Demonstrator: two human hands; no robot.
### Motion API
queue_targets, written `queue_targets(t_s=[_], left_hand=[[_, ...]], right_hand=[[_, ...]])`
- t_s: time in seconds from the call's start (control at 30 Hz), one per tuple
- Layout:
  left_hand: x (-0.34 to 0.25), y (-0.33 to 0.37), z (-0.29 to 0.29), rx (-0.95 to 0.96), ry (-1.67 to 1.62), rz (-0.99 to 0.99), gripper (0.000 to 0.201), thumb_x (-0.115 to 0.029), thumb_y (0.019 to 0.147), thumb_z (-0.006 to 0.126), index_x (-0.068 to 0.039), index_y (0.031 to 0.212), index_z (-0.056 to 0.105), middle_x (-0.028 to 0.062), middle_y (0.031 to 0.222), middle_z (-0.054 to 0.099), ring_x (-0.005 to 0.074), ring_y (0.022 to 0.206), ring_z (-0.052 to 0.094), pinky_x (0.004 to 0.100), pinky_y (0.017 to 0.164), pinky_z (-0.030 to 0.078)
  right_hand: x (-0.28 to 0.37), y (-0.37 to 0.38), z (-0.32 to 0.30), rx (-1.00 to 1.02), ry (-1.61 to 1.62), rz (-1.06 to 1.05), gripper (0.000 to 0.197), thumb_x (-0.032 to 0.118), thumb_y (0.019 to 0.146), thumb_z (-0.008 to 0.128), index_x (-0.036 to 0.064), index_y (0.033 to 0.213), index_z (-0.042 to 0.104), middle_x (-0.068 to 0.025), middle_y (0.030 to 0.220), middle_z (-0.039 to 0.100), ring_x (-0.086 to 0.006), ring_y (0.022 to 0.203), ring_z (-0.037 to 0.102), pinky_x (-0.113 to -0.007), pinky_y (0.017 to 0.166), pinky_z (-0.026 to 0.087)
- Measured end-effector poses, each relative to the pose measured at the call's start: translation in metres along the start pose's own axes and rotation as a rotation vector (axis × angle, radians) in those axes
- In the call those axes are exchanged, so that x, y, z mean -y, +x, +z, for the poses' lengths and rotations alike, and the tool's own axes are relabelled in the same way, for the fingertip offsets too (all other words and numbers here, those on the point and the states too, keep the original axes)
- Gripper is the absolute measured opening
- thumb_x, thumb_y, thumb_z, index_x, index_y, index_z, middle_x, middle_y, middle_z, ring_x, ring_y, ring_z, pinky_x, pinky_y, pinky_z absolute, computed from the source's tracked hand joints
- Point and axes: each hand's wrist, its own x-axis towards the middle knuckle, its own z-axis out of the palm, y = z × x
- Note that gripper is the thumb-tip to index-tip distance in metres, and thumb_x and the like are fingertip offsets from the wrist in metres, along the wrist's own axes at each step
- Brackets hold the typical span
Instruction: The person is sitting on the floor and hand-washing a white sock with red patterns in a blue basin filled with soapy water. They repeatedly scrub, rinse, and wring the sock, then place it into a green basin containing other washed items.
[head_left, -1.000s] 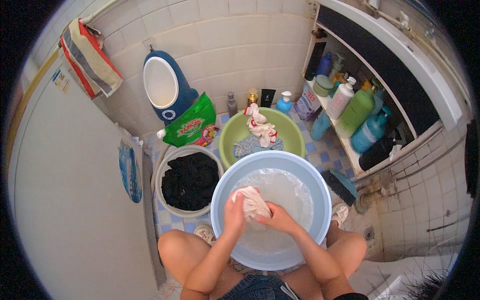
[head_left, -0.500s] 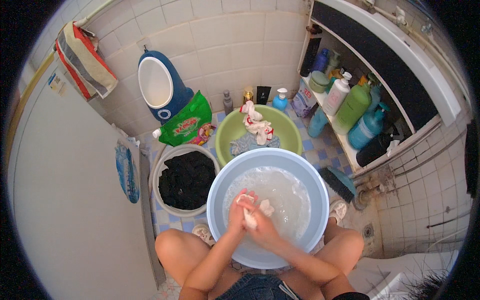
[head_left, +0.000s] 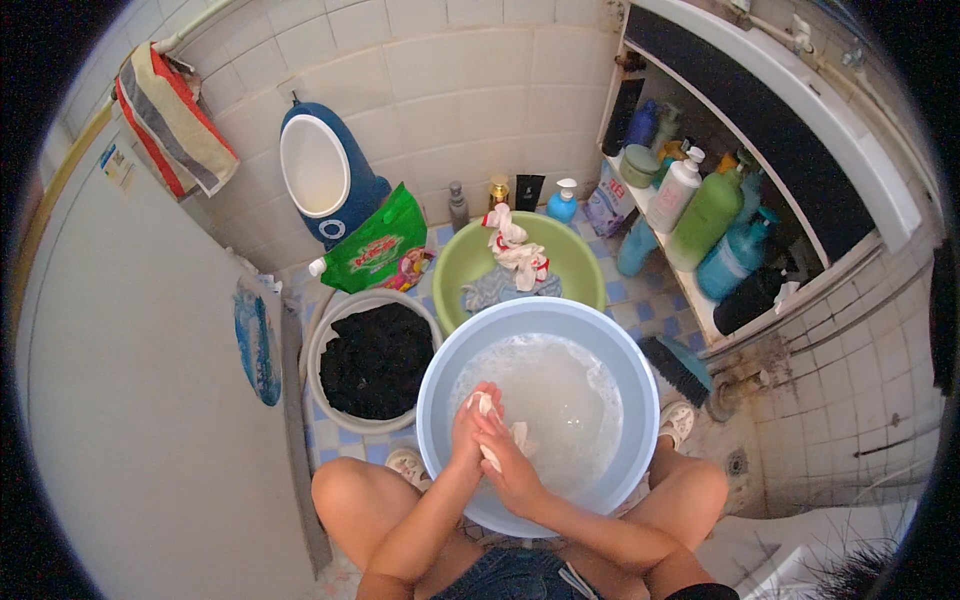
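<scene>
A light blue basin [head_left: 640, 400] of cloudy, sudsy water stands between my knees. Over its left half, my left hand [head_left: 468, 428] and my right hand [head_left: 512, 468] are pressed together around a small wet white cloth [head_left: 520, 437]. Part of the cloth bulges out above my fingers, and another bit hangs on the right side above the water. My palms hide the rest, so its exact kind does not show. Both hands are closed on it, the right lying across the left.
Behind are a green basin [head_left: 588, 262] holding a red-and-white cloth [head_left: 515, 250] and a grey-blue cloth [head_left: 490, 288], and a grey tub [head_left: 325, 392] of black clothes [head_left: 375, 360]. A green detergent pouch [head_left: 375, 245] leans nearby. At right: a scrubbing brush [head_left: 680, 368] and a bottle-filled shelf [head_left: 690, 290].
My hands have slid against each other around the white cloth, the right one moving slightly up and left. Less of the cloth sticks out on the right.
</scene>
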Motion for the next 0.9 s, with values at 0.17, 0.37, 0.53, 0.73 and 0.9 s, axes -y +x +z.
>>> queue_targets(t_s=[0.17,0.37,0.53,0.73,0.9], left_hand=[[0.018,-0.029,0.011,0.197,0.155,-0.061,0.039,-0.02,0.093,0.031,0.003,0.125,0.037,0.0125,0.126,0.045,0.0222,0.113,0.045,0.0334,0.096,0.035],[-0.003,-0.012,0.007,0.118,0.208,0.103,0.039,-0.025,0.093,0.038,0.0,0.123,0.039,0.0108,0.119,0.049,0.0213,0.108,0.048,0.0341,0.093,0.038],[-0.004,-0.025,0.019,0.145,0.076,-0.16,0.04,-0.026,0.093,0.038,-0.002,0.125,0.037,0.0109,0.119,0.049,0.0219,0.11,0.048,0.0363,0.092,0.039],[0.005,-0.025,0.017,0.161,0.122,-0.078,0.041,-0.023,0.093,0.034,0.001,0.127,0.034,0.0133,0.124,0.046,0.0227,0.113,0.045,0.0355,0.096,0.035],[-0.004,-0.011,0.012,0.063,-0.002,-0.074,0.04,-0.022,0.093,0.034,0.001,0.126,0.035,0.0142,0.125,0.045,0.0231,0.111,0.046,0.0357,0.096,0.035]], right_hand=[[-0.04,0.022,-0.023,-0.222,0.186,0.215,0.033,0.009,0.089,0.037,0.0017,0.122,0.034,-0.018,0.134,0.034,-0.0307,0.127,0.027,-0.036,0.102,0.023],[0.005,0.007,-0.003,-0.071,0.177,0.095,0.047,0.005,0.086,0.04,0.0021,0.131,0.028,-0.0168,0.136,0.028,-0.0333,0.13,0.02,-0.039,0.106,0.015],[-0.026,0.008,-0.007,-0.139,0.045,0.109,0.047,0.012,0.089,0.039,-0.0014,0.131,0.023,-0.0179,0.138,0.025,-0.0327,0.13,0.02,-0.04,0.106,0.014],[-0.041,0.014,-0.012,-0.213,0.195,0.141,0.046,0.012,0.087,0.041,-0.0005,0.129,0.029,-0.0195,0.137,0.026,-0.0327,0.13,0.019,-0.04,0.107,0.012],[-0.006,0.0,0.002,-0.071,0.083,-0.009,0.047,0.009,0.084,0.042,0.0015,0.129,0.03,-0.0197,0.14,0.022,-0.0334,0.13,0.019,-0.041,0.106,0.012]])
